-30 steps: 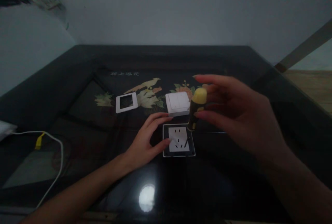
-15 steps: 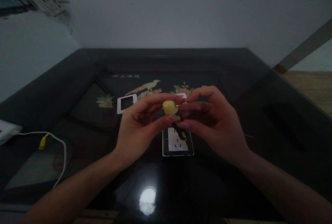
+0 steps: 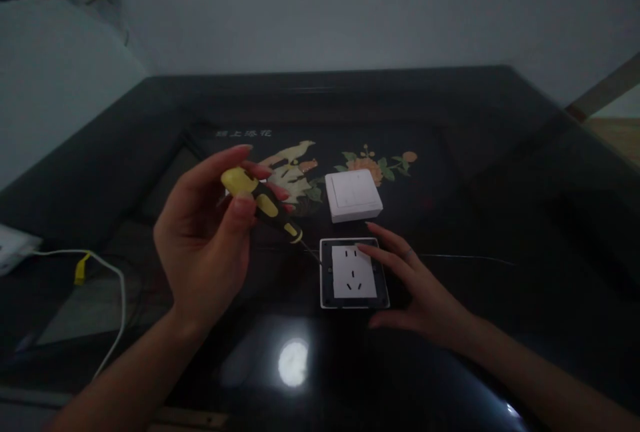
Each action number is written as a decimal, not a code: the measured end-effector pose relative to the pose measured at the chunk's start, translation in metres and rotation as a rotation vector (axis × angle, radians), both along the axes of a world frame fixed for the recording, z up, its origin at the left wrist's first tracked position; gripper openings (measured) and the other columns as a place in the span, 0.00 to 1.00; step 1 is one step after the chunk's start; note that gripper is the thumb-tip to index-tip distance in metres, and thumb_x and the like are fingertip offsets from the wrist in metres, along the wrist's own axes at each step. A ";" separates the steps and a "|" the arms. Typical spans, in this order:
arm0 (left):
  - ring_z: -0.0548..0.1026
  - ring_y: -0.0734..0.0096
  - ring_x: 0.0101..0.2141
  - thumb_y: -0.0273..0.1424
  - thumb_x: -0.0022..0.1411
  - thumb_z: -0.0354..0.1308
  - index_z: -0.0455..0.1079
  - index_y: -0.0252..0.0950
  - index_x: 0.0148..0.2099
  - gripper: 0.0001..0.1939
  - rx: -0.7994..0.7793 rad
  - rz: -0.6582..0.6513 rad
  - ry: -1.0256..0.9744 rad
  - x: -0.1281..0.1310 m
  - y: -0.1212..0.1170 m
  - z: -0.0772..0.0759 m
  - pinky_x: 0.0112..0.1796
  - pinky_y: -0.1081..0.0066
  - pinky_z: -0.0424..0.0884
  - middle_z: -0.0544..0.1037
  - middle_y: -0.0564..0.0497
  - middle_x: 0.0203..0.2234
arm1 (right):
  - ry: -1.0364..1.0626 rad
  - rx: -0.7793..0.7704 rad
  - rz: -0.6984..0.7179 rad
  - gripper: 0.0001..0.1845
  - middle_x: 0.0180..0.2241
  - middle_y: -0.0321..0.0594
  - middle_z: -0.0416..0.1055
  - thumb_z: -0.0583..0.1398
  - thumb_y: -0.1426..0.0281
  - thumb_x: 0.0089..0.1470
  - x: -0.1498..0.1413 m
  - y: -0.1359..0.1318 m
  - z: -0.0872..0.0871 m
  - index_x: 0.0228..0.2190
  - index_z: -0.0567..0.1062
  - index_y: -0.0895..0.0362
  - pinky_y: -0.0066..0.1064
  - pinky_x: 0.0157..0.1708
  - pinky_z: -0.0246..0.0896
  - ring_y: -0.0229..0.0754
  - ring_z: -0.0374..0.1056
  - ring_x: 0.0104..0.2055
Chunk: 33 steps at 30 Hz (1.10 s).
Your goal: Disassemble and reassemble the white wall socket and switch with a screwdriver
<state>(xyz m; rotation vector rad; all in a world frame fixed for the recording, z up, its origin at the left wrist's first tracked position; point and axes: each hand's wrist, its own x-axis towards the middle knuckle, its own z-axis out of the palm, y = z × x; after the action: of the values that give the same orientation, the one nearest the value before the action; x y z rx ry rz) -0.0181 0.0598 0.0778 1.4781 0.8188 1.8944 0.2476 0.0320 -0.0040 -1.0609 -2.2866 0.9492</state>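
Observation:
My left hand [image 3: 207,232] is closed around the yellow and black handle of a screwdriver [image 3: 270,205]. The screwdriver slants down to the right, and its thin shaft ends at the left side of a wall socket [image 3: 354,274]. That socket lies face up on the table, with a white slotted face inside a dark surround. At its right side my right hand [image 3: 407,279] is open, fingertips over the upper right of the face and thumb apart near the lower right corner. Just behind the socket is a white switch panel [image 3: 354,193].
The dark glossy tabletop [image 3: 450,365] carries a printed bird and flowers [image 3: 370,165]. On the left, a white cable [image 3: 123,299] with a yellow tag [image 3: 81,269] runs from a white plug-like block [image 3: 15,249]. A pale wall [image 3: 320,12] stands behind.
Both hands were together over the socket, handling the screwdriver. They have parted: the left moved left with the screwdriver, the right lowered to the socket. The switch panel now shows fully.

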 end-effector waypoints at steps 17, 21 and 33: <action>0.81 0.70 0.35 0.27 0.65 0.63 0.76 0.39 0.51 0.13 -0.036 -0.045 0.084 0.007 -0.005 -0.008 0.37 0.70 0.82 0.79 0.51 0.39 | 0.027 -0.047 -0.016 0.41 0.68 0.51 0.50 0.66 0.66 0.52 -0.005 0.003 -0.001 0.63 0.58 0.44 0.60 0.59 0.59 0.61 0.54 0.67; 0.81 0.69 0.35 0.27 0.65 0.62 0.76 0.39 0.51 0.13 -0.061 -0.064 0.083 0.006 -0.005 -0.009 0.38 0.69 0.82 0.79 0.50 0.40 | 0.020 -0.039 -0.014 0.42 0.68 0.50 0.50 0.67 0.65 0.51 -0.004 0.003 -0.001 0.63 0.58 0.45 0.58 0.59 0.61 0.61 0.55 0.67; 0.80 0.57 0.48 0.23 0.66 0.57 0.72 0.48 0.58 0.22 -0.003 -0.474 0.723 -0.002 -0.001 0.043 0.49 0.55 0.78 0.81 0.49 0.49 | 0.036 -0.012 -0.010 0.42 0.68 0.49 0.50 0.66 0.66 0.52 -0.006 0.003 -0.002 0.64 0.56 0.43 0.60 0.61 0.58 0.60 0.53 0.68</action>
<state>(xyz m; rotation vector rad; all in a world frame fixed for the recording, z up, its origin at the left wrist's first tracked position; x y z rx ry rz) -0.0206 0.0593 0.1210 2.1613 0.6737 1.0057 0.2414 0.0349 -0.0059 -1.0501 -2.2473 0.9714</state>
